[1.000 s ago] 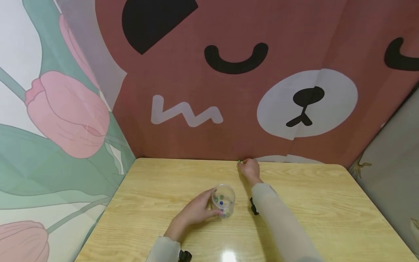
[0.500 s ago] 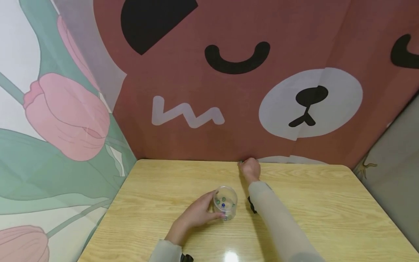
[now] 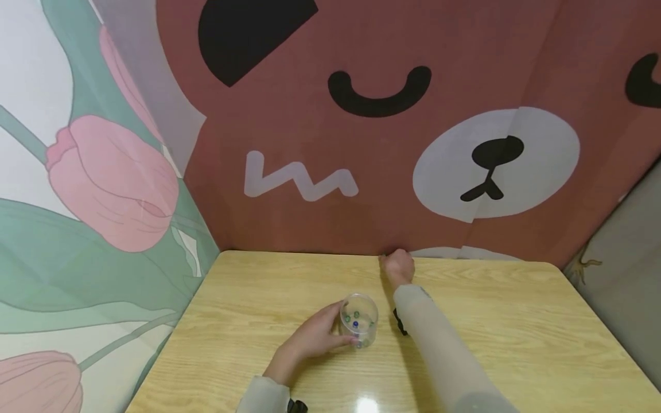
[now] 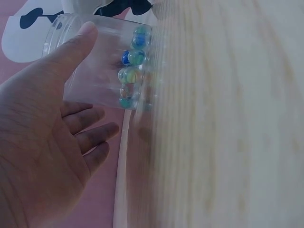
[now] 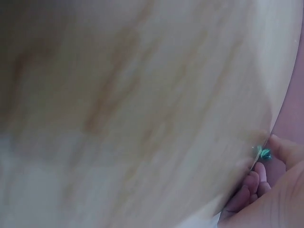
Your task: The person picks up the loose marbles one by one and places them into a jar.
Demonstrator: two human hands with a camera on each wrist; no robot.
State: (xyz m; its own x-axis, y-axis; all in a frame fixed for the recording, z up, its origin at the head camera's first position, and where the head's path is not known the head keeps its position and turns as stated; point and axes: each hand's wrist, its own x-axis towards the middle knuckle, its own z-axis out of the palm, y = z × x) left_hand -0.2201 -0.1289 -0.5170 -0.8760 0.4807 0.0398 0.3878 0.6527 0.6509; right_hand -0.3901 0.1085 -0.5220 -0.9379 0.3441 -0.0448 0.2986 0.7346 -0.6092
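A clear plastic jar (image 3: 365, 330) stands upright on the wooden table (image 3: 279, 275), with several green and blue marbles (image 4: 130, 73) on its bottom. My left hand (image 3: 316, 332) holds the jar from the left side, thumb across its near wall and fingers behind it. Along the table's far edge, my right hand (image 3: 400, 265) has its fingers curled, back of the hand toward the head view. A green marble (image 5: 266, 153) shows between its thumb and fingertips in the right wrist view, right at the table edge. In the head view that marble is hidden by the hand.
A wall covering with a brown bear face (image 3: 299, 223) rises right behind the table's far edge. To the left hangs a tulip-patterned covering (image 3: 113, 183), and a grey covering (image 3: 625, 264) borders the right side.
The green marble at the right fingertips, visible in the head view earlier, is now hidden behind the hand. Both hands keep nearly the same places; the whole head view has shifted slightly.
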